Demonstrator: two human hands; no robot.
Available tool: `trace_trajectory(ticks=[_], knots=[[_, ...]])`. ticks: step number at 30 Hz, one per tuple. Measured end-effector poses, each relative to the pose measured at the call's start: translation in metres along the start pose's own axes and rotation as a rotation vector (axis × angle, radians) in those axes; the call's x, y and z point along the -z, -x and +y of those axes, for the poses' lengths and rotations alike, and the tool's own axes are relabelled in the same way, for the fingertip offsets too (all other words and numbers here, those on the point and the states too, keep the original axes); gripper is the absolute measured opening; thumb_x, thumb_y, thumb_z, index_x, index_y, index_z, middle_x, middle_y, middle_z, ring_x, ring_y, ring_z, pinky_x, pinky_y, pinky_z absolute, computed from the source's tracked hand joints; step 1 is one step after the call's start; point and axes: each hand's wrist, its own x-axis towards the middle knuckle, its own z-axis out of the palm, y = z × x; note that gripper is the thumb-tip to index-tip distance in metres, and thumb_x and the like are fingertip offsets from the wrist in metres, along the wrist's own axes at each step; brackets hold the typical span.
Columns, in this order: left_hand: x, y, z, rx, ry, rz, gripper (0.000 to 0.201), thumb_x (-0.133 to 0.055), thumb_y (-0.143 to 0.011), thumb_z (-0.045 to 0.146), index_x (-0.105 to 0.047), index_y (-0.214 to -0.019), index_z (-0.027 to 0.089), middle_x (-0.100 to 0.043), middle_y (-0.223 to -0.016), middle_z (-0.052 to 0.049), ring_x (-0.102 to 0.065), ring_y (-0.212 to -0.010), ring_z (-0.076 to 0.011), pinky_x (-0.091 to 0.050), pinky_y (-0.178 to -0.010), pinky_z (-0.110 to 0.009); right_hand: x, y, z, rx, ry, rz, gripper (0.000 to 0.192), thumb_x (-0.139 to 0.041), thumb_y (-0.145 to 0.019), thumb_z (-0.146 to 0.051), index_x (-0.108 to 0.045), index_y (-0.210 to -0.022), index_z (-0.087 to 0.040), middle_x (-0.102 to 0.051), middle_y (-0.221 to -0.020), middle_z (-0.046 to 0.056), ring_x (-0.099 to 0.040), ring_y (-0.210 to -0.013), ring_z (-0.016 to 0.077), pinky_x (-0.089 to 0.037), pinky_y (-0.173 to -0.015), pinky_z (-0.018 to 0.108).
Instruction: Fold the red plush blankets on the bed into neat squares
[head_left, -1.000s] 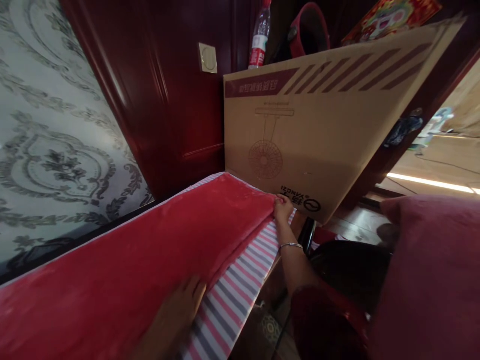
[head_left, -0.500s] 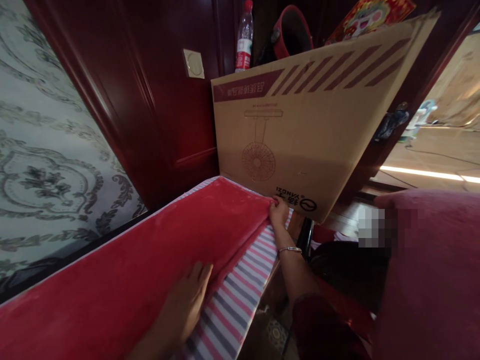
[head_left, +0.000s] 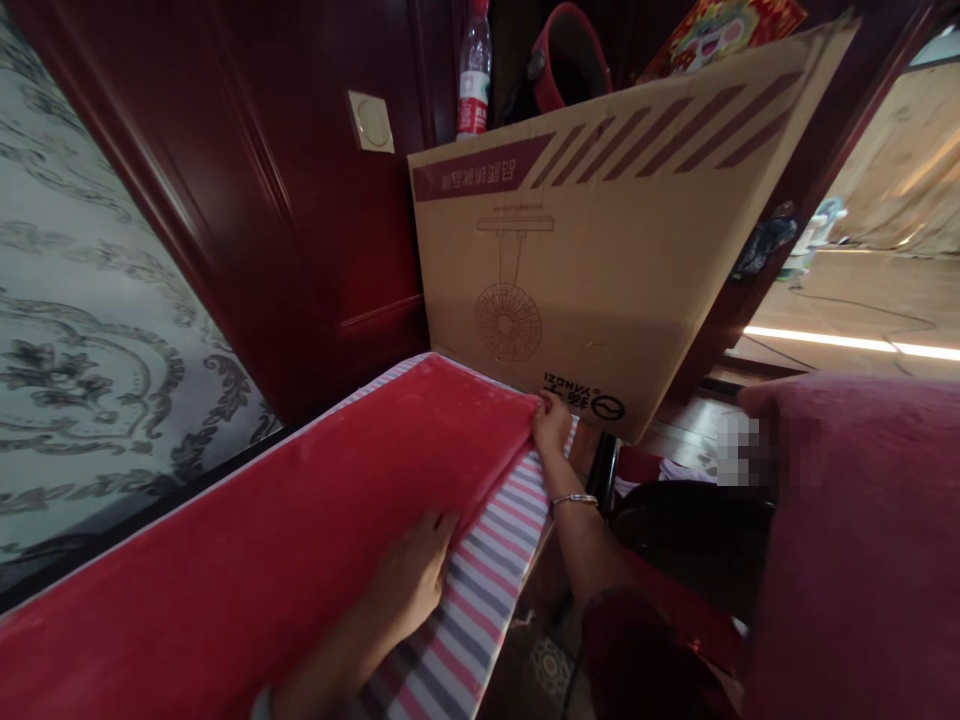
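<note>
A long red cloth (head_left: 315, 490) with a soft nap is folded and lies along a striped cloth (head_left: 480, 590) in pink, grey and white. My right hand (head_left: 551, 425), with a bracelet at the wrist, is closed on the far right corner of the red cloth, its thumb and fingers pinching the edge. Closer to me, my left hand (head_left: 416, 570) rests on top of the red cloth by its right-hand edge, fingers stretched out and slightly blurred. Between the hands the red edge runs at a slant, and the stripes show beside it.
Behind the cloths stands a big cardboard box (head_left: 600, 250) with a printed fan. A plastic bottle (head_left: 474, 80) and a red round item (head_left: 570, 60) are behind its top. A light switch (head_left: 371, 122) sits on the dark red panel. At right is pink fabric (head_left: 862, 540).
My left hand has slid forward and to the right along the red cloth's edge. The right hand still holds the corner. The whole view has shifted slightly.
</note>
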Motion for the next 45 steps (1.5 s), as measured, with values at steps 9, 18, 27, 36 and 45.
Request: trace_trajectory(ticks=[9, 18, 27, 36, 45], knots=[[0.045, -0.006, -0.098, 0.195, -0.055, 0.240, 0.044, -0.049, -0.093, 0.028, -0.057, -0.135, 0.018, -0.064, -0.134, -0.015, -0.062, -0.121, -0.0278, -0.052, -0.099, -0.045, 0.005, 0.006, -0.004, 0.073, 0.101, -0.045, 0.045, -0.043, -0.076, -0.013, -0.074, -0.110, -0.012, -0.068, -0.101, 0.016, -0.058, -0.103, 0.0299, -0.043, -0.095, 0.041], [0.013, 0.029, -0.077, 0.089, -0.101, -0.069, 0.054, -0.043, -0.098, 0.045, -0.041, -0.150, 0.034, -0.035, -0.161, -0.009, -0.032, -0.147, -0.0350, -0.030, -0.113, -0.063, 0.011, 0.004, -0.015, 0.010, 0.253, -0.118, 0.046, -0.042, -0.077, -0.008, -0.074, -0.112, -0.010, -0.071, -0.101, 0.016, -0.061, -0.103, 0.0284, -0.044, -0.095, 0.039], [0.015, -0.001, -0.041, -0.040, 0.128, -0.231, 0.063, -0.042, -0.098, 0.048, -0.030, -0.156, 0.028, -0.027, -0.164, -0.006, -0.022, -0.152, -0.0290, -0.013, -0.122, -0.060, 0.016, 0.053, -0.068, 0.215, 0.663, -0.484, 0.069, -0.041, -0.096, -0.047, -0.031, -0.156, -0.015, -0.024, -0.164, 0.015, -0.012, -0.152, 0.0306, -0.012, -0.119, 0.052], [0.031, 0.000, -0.043, -0.082, 0.327, -0.332, 0.059, -0.047, -0.096, 0.053, -0.042, -0.150, 0.031, -0.034, -0.161, -0.007, -0.025, -0.151, -0.0295, -0.020, -0.121, -0.060, 0.014, 0.049, -0.079, 0.155, 0.762, -0.627, 0.056, -0.054, -0.092, -0.039, -0.053, -0.141, -0.011, -0.047, -0.150, 0.021, -0.037, -0.142, 0.0352, -0.021, -0.115, 0.056], [0.033, 0.012, -0.074, -0.114, 0.108, 0.026, 0.045, -0.047, -0.099, 0.030, -0.050, -0.144, 0.029, -0.053, -0.150, -0.004, -0.046, -0.140, -0.0235, -0.037, -0.117, -0.047, -0.090, 0.000, -0.132, 0.193, 0.566, -0.673, 0.037, -0.053, -0.098, -0.030, -0.059, -0.131, -0.015, -0.064, -0.129, 0.015, -0.062, -0.116, 0.0241, -0.049, -0.097, 0.036]])
